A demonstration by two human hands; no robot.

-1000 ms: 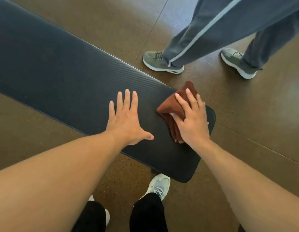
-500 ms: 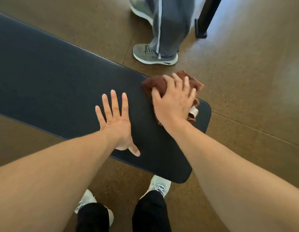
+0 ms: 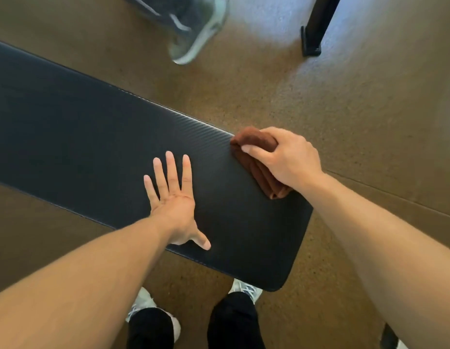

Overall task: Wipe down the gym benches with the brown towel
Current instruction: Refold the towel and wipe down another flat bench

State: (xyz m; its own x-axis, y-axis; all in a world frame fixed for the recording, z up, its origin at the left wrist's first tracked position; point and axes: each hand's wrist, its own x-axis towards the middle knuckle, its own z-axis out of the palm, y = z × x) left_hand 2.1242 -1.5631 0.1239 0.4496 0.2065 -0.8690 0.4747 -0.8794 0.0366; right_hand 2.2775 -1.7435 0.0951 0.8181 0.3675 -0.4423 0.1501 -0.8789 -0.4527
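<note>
Your right hand is curled over the brown towel, thumb on top of the cloth and the other fingers wrapped down past the far edge of the bench, so the folded towel is gripped between them. The towel sits right at that far edge, near the bench's rounded end, with a loose fold trailing out from under your palm toward your wrist. Your left hand lies flat on the black pad, palm down, fingers spread and straight, thumb stuck out toward the near edge; it holds nothing. The two hands are apart, with a bare strip of ribbed padding between your left fingertips and the towel. Beyond your right knuckles there's brown speckled floor. Farther out past your fingers, a blurred grey sneaker of another person, and a black post standing on the floor. Below your wrists, your own white shoes peek from under the bench.
</note>
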